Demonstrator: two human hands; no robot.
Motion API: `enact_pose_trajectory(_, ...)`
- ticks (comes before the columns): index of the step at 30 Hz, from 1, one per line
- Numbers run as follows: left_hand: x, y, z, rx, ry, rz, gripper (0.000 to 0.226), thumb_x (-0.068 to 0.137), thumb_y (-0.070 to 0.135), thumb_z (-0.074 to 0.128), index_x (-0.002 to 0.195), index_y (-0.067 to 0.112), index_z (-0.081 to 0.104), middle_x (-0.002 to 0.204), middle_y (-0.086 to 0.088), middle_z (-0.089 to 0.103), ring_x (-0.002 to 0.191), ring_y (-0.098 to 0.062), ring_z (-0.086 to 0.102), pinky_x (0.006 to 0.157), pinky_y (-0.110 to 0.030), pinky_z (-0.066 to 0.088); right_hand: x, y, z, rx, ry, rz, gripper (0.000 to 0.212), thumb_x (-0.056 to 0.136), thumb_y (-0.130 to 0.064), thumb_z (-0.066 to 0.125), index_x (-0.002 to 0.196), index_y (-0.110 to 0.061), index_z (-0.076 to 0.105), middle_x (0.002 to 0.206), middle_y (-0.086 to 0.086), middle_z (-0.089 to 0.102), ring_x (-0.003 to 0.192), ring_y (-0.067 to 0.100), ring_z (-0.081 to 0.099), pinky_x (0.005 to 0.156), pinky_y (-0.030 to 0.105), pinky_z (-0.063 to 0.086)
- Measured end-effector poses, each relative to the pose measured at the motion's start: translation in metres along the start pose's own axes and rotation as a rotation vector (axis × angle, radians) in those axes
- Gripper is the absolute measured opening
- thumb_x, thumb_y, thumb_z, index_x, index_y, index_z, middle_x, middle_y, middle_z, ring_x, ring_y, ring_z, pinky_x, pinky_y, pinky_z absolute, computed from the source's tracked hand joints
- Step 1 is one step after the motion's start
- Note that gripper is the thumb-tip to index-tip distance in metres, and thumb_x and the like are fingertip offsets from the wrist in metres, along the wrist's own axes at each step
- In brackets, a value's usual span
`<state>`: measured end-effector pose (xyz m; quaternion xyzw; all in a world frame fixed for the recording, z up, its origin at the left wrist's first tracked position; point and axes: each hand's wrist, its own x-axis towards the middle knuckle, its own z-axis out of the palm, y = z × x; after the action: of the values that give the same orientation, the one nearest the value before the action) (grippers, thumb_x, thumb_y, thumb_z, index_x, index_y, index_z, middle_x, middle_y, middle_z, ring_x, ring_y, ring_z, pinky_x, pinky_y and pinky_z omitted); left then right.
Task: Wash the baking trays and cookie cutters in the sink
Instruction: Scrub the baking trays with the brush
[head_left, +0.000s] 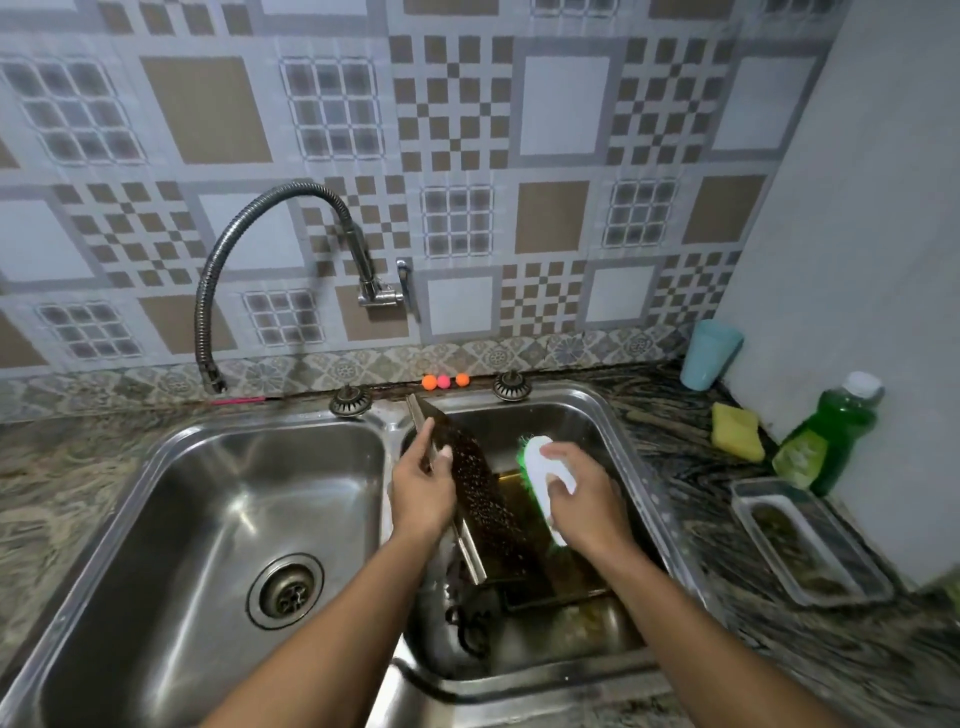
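Note:
A dark, speckled baking tray (480, 486) stands tilted on its edge in the right basin (618, 415) of a steel double sink. My left hand (423, 491) grips the tray's left rim near the top. My right hand (582, 501) holds a white scrub brush with green bristles (537, 470), and the bristles face the tray's inner surface. Another dark tray (545, 587) lies flat on the basin floor under it. Dark looped shapes (470, 618), possibly cookie cutters, lie at the basin's front left.
The left basin (171, 467) holds only its drain (285, 592); the flexible faucet (244, 244) ends over its back rim. On the counter to the right are a yellow sponge (737, 431), a green soap bottle (826, 436), a blue cup (709, 353) and a clear rectangular dish (810, 540).

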<state>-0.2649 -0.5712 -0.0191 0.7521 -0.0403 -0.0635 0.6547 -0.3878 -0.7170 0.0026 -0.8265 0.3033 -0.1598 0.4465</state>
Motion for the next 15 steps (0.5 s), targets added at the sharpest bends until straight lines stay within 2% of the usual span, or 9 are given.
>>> enact_pose_trajectory(1, -0.006, 0.005, 0.007, 0.018, -0.005, -0.004, 0.046, 0.099, 0.018, 0.06, 0.141, 0.038, 0.053, 0.083, 0.023, 0.064, 0.064, 0.008, 0.05, 0.061, -0.005, 0.045, 0.001, -0.006, -0.005, -0.026, -0.057, -0.055, 0.036, 0.09, -0.023, 0.059, 0.109, -0.053, 0.059, 0.13, -0.01, 0.063, 0.106, 0.023, 0.066, 0.094, 0.037, 0.053)
enact_pose_trajectory(2, -0.009, 0.008, 0.015, 0.032, 0.003, -0.008, 0.047, 0.098, 0.019, 0.062, 0.139, 0.041, 0.054, 0.088, 0.021, 0.067, 0.068, 0.005, 0.054, 0.067, -0.012, 0.052, -0.001, -0.013, -0.011, -0.068, -0.119, -0.105, 0.034, 0.088, -0.026, 0.062, 0.114, -0.048, 0.059, 0.129, -0.008, 0.062, 0.11, 0.02, 0.063, 0.095, 0.035, 0.052)
enact_pose_trajectory(3, -0.013, 0.011, 0.022, 0.046, 0.02, -0.016, 0.046, 0.096, 0.022, 0.063, 0.137, 0.043, 0.055, 0.101, 0.013, 0.072, 0.08, -0.003, 0.063, 0.081, -0.025, 0.057, -0.004, -0.019, -0.016, -0.122, -0.182, -0.151, 0.037, 0.085, -0.034, 0.066, 0.118, -0.047, 0.057, 0.126, -0.006, 0.061, 0.11, 0.018, 0.061, 0.095, 0.033, 0.05)
enact_pose_trajectory(4, -0.016, 0.015, 0.029, 0.072, 0.045, -0.031, 0.046, 0.094, 0.026, 0.064, 0.135, 0.045, 0.056, 0.115, 0.006, 0.072, 0.096, -0.013, 0.067, 0.094, -0.037, 0.056, -0.009, -0.022, -0.019, -0.172, -0.244, -0.189, 0.043, 0.08, -0.044, 0.069, 0.12, -0.049, 0.053, 0.124, -0.006, 0.058, 0.106, 0.017, 0.062, 0.093, 0.031, 0.049)
enact_pose_trajectory(6, -0.022, 0.025, 0.041, 0.075, 0.091, -0.082, 0.047, 0.092, 0.029, 0.065, 0.135, 0.046, 0.056, 0.124, 0.001, 0.069, 0.112, -0.022, 0.064, 0.103, -0.044, 0.051, -0.017, -0.021, -0.024, -0.231, -0.34, -0.231, 0.054, 0.072, -0.054, 0.069, 0.121, -0.05, 0.047, 0.123, -0.008, 0.053, 0.099, 0.018, 0.063, 0.087, 0.027, 0.046)
enact_pose_trajectory(8, -0.032, 0.038, 0.051, 0.068, 0.109, -0.103, 0.049, 0.093, 0.026, 0.065, 0.138, 0.04, 0.055, 0.126, 0.0, 0.067, 0.111, -0.021, 0.065, 0.102, -0.038, 0.051, -0.023, -0.012, -0.025, -0.289, -0.332, -0.277, 0.056, 0.073, -0.049, 0.067, 0.124, -0.049, 0.044, 0.127, -0.006, 0.049, 0.103, 0.023, 0.062, 0.088, 0.029, 0.046)
enact_pose_trajectory(10, -0.039, 0.046, 0.061, 0.068, 0.067, -0.086, 0.052, 0.093, 0.022, 0.064, 0.142, 0.036, 0.053, 0.131, 0.001, 0.065, 0.112, -0.019, 0.066, 0.101, -0.038, 0.053, -0.025, -0.004, -0.026, -0.358, -0.232, -0.348, 0.053, 0.081, -0.035, 0.061, 0.129, -0.046, 0.042, 0.129, -0.004, 0.047, 0.11, 0.027, 0.057, 0.094, 0.034, 0.047)
enact_pose_trajectory(13, -0.046, 0.051, 0.071, -0.062, -0.112, -0.119, 0.059, 0.091, 0.018, 0.063, 0.144, 0.039, 0.047, 0.126, -0.005, 0.068, 0.097, -0.022, 0.072, 0.081, -0.044, 0.062, -0.025, 0.007, -0.03, -0.309, -0.121, -0.395, 0.059, 0.087, -0.017, 0.057, 0.138, -0.043, 0.045, 0.126, -0.002, 0.046, 0.107, 0.024, 0.057, 0.091, 0.035, 0.051)
enact_pose_trajectory(15, -0.054, 0.054, 0.072, -0.089, -0.163, -0.14, 0.058, 0.093, 0.02, 0.064, 0.145, 0.038, 0.045, 0.118, -0.007, 0.069, 0.092, -0.02, 0.071, 0.075, -0.038, 0.061, -0.02, 0.013, -0.031, -0.196, -0.056, -0.368, 0.056, 0.087, -0.01, 0.059, 0.134, -0.038, 0.052, 0.125, 0.0, 0.046, 0.105, 0.023, 0.058, 0.087, 0.035, 0.054)
